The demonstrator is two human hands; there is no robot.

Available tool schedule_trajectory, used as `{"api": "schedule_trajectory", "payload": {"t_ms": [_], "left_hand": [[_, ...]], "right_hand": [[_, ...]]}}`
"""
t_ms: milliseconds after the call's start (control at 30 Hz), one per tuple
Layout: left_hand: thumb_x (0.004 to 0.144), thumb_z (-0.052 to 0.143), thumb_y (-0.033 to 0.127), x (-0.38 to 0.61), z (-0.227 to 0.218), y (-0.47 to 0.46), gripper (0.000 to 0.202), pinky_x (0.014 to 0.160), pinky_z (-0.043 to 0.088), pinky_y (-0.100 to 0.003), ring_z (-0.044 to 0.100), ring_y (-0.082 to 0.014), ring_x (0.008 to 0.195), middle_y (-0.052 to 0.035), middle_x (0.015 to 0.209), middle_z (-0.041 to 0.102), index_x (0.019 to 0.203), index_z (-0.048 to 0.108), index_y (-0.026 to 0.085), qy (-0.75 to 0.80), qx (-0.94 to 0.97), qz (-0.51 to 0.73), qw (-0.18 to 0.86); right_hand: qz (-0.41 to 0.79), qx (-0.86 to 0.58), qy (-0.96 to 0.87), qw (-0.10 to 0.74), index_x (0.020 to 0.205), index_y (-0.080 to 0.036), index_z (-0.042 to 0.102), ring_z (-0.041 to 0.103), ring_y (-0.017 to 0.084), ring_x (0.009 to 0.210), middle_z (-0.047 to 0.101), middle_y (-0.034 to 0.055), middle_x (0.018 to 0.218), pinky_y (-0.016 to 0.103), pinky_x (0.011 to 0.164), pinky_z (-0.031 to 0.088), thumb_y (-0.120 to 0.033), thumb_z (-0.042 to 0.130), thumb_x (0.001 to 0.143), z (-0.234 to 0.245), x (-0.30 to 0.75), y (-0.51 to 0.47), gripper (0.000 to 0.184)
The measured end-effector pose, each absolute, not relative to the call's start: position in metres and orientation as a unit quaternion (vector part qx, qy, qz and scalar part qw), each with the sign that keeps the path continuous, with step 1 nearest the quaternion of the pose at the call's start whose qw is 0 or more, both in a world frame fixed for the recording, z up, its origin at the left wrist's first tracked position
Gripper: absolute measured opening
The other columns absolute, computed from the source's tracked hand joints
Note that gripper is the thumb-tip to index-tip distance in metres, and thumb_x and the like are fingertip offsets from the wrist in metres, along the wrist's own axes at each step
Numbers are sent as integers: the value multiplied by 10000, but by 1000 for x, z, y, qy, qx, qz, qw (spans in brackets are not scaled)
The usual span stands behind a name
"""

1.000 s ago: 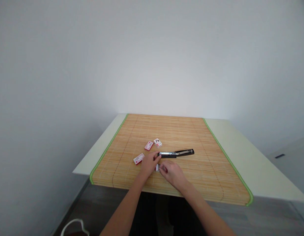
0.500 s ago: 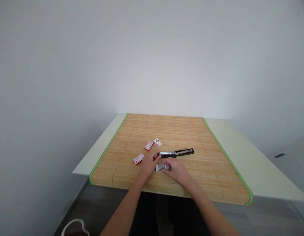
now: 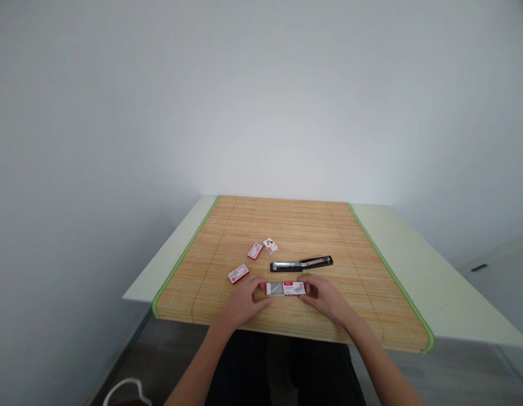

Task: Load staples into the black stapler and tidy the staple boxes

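A small red-and-white staple box [image 3: 294, 288] lies near the front of the mat. Its tray is slid out to the left, and grey staples show in it. My right hand [image 3: 326, 296] grips the right end of this box between thumb and fingers. At the tray's left end is my left hand [image 3: 242, 304], thumb and fingers apart around the corner; whether it touches the tray I cannot tell. Just beyond them a black stapler [image 3: 301, 264] rests with its top swung fully back and its metal channel exposed.
Two red-and-white boxes, one closer [image 3: 238, 273] and one farther [image 3: 255, 251], lie left of the stapler. Beside the farther one is a white box with a black picture [image 3: 270, 245]. A green-edged bamboo mat [image 3: 286, 220] covers the middle of the white table [image 3: 417, 259].
Both hands have moved apart, the left one away from the stapler. The staple box, earlier mostly covered by my right hand, now shows fully between them.
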State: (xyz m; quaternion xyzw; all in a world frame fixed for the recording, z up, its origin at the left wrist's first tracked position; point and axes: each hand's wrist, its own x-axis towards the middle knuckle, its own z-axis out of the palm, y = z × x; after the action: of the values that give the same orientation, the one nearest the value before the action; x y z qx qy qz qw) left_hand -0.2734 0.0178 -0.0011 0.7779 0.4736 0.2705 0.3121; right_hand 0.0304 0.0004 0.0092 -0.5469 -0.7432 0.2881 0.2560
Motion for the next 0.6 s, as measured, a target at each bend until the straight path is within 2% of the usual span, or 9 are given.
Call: {"api": "schedule_trajectory", "payload": {"t_ms": [167,400,600], "left_hand": [[829,733,398,-269,1,27,337,761,450,-289,585,-191,836,-47,1018,677,1120,721,227,475,772,243,347],[789,788,369,-251,7,36,302,863,460,-322,629,-236,956,-42,1027,723,1065,769,247,435,784,260,359],[767,821,395,-243,3,45,309,881,461,-320,643,-228,942,-26,970,734,1048,790,270,411,797,264,355]], "right_hand": [[299,-545,-740,257,1128,-236,723,603,184,749,663,12,866,290,710,467,-282,723,823,11,29,0,308],[289,-538,-751,250,1052,-244,749,584,174,714,642,-5,796,276,689,454,-306,726,831,13,18,1,231],[285,-542,-755,236,1001,-245,767,563,171,700,617,-16,745,267,673,429,-329,720,834,18,16,1,193]]}}
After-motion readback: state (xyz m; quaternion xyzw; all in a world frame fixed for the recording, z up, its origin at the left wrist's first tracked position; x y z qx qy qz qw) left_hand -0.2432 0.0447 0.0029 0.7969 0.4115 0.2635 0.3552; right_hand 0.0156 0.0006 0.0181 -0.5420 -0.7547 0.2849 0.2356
